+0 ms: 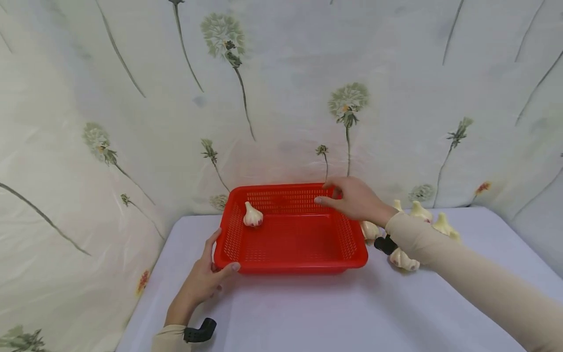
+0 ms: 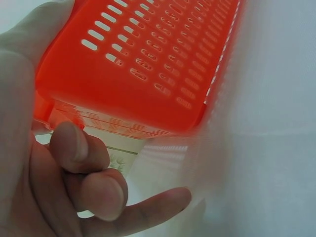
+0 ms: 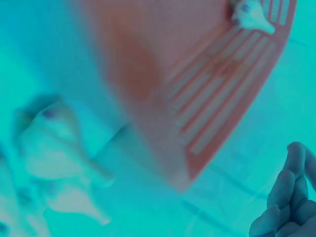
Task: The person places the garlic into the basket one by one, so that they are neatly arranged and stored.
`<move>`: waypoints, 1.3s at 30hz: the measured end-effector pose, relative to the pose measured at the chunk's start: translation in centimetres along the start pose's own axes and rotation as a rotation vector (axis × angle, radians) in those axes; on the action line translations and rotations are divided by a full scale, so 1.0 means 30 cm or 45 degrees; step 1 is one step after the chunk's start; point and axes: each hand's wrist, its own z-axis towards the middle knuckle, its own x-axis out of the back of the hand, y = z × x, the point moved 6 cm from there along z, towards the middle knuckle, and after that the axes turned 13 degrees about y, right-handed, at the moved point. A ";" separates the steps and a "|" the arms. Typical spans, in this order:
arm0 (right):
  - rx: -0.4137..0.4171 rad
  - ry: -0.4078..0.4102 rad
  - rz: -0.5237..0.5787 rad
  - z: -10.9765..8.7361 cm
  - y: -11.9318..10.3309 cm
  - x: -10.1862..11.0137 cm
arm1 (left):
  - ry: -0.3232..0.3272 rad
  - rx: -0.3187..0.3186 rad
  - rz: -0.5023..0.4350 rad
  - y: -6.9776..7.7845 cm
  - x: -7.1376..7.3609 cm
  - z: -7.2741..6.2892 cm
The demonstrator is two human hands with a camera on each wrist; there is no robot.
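Observation:
A red plastic basket [image 1: 290, 268] with slotted walls stands on the table, one garlic bulb [image 1: 252, 215] inside at its left. My left hand [image 1: 200, 281] grips the left front corner, thumb over the front rim and fingers along the left side. In the left wrist view the basket wall [image 2: 89, 89] fills the top, with several fingers bent below it. Over the basket's back right corner hovers my right hand [image 1: 354, 198], nothing held, its thumb and fingers apart. The right wrist view has its bent fingers [image 3: 281, 190] at lower right, beside the tilted-looking basket [image 3: 143, 98].
Several garlic bulbs lie right of the basket, partly behind the right forearm; one bulb [image 1: 403, 260] is in front of it and another [image 1: 370, 230] close to the basket's right side. Behind the white-covered table [image 1: 281, 313] hangs a dandelion-print curtain [image 1: 281, 98].

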 end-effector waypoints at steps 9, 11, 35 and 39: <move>-0.113 -0.011 -0.008 -0.106 0.137 0.074 | 0.001 0.002 -0.019 -0.006 0.007 -0.003; -0.120 -0.016 -0.038 -0.138 0.165 0.084 | -0.002 0.001 -0.019 -0.005 0.005 -0.004; -0.226 0.039 -0.451 -0.531 0.405 0.109 | -0.022 0.020 -0.026 -0.007 0.004 -0.003; -0.185 0.085 -0.471 -0.561 0.404 0.085 | -0.024 0.013 -0.035 -0.011 -0.001 -0.005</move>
